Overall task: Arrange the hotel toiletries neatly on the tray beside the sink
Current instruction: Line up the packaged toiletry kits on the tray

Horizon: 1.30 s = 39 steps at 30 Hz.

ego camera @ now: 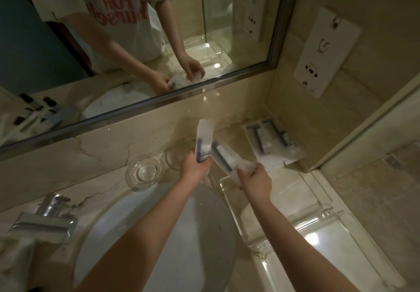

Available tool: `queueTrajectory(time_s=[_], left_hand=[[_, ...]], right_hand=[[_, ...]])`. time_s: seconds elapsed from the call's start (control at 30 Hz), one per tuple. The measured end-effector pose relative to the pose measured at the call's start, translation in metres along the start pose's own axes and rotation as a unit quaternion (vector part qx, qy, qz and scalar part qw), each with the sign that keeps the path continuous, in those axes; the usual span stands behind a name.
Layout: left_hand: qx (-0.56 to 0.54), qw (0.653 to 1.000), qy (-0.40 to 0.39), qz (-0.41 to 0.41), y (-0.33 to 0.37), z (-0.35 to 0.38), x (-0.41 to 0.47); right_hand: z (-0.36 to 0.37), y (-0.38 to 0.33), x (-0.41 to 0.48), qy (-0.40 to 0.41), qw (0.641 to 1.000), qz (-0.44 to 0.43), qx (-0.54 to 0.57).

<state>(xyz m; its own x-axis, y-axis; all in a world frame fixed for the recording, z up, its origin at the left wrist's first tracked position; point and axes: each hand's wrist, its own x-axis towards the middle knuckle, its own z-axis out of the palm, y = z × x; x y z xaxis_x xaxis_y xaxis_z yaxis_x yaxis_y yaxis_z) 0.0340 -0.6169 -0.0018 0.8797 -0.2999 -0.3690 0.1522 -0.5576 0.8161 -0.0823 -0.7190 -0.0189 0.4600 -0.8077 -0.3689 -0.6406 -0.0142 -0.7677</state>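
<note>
The left hand [195, 170] grips a white toiletry packet [204, 141] upright by its lower end. The right hand [256, 181] pinches a second packet [223, 161] slanting toward it, both held near the far end of the clear tray [329, 228]. Their dark print is too blurred to read.

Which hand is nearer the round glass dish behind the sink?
Left. The left hand, holding a white packet, is just right of the glass dish; the right hand is farther right, by the clear tray, holding a second packet.
</note>
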Motion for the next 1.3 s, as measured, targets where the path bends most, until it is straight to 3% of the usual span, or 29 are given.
queueTrajectory(time_s=[0.07,0.17,0.23,0.3,0.43,0.57,0.73,0.87,0.93,1.0,1.07,1.17,1.23,1.3], left_hand=[[-0.009,1.000,-0.007,0.001,0.000,-0.001,0.001],[-0.040,0.999,-0.012,-0.003,-0.003,-0.007,0.001],[-0.055,0.998,-0.010,-0.002,-0.007,-0.012,0.001],[-0.061,0.998,0.001,0.006,-0.009,-0.019,0.000],[-0.062,0.998,0.009,0.017,-0.007,-0.027,0.001],[-0.066,0.998,0.007,0.017,-0.007,-0.024,0.003],[-0.088,0.996,-0.020,0.001,-0.003,-0.015,0.003],[-0.091,0.995,-0.041,-0.008,0.000,-0.011,0.001],[-0.076,0.994,-0.071,-0.007,0.004,-0.015,0.002],[-0.014,0.993,-0.115,0.014,0.010,-0.023,0.005],[0.092,0.982,-0.159,0.046,0.019,-0.033,0.008],[0.255,0.940,-0.206,0.097,0.036,-0.043,0.012],[0.316,0.913,-0.222,0.131,0.046,-0.048,0.013],[0.326,0.907,-0.227,0.138,0.054,-0.055,0.013]], right_hand=[[-0.012,0.001,0.000,0.059,0.988,-0.101,-0.097],[-0.016,-0.006,0.004,0.168,0.914,-0.308,-0.204],[-0.005,-0.017,0.014,0.140,0.869,-0.397,-0.261],[0.011,-0.025,0.022,0.068,0.849,-0.423,-0.310],[0.032,-0.018,0.029,0.017,0.841,-0.418,-0.343],[0.028,-0.018,0.043,0.058,0.866,-0.404,-0.290],[0.018,-0.022,0.056,0.122,0.886,-0.321,-0.312],[0.010,-0.030,0.057,0.100,0.900,-0.268,-0.330],[0.002,-0.039,0.051,0.093,0.909,-0.287,-0.288],[-0.008,-0.052,0.044,0.054,0.920,-0.342,-0.181],[-0.021,-0.071,0.037,-0.059,0.918,-0.384,-0.081],[-0.034,-0.094,0.035,-0.228,0.903,-0.357,-0.070],[-0.038,-0.100,0.033,-0.264,0.904,-0.320,-0.101],[-0.038,-0.098,0.030,-0.264,0.921,-0.284,-0.043]])
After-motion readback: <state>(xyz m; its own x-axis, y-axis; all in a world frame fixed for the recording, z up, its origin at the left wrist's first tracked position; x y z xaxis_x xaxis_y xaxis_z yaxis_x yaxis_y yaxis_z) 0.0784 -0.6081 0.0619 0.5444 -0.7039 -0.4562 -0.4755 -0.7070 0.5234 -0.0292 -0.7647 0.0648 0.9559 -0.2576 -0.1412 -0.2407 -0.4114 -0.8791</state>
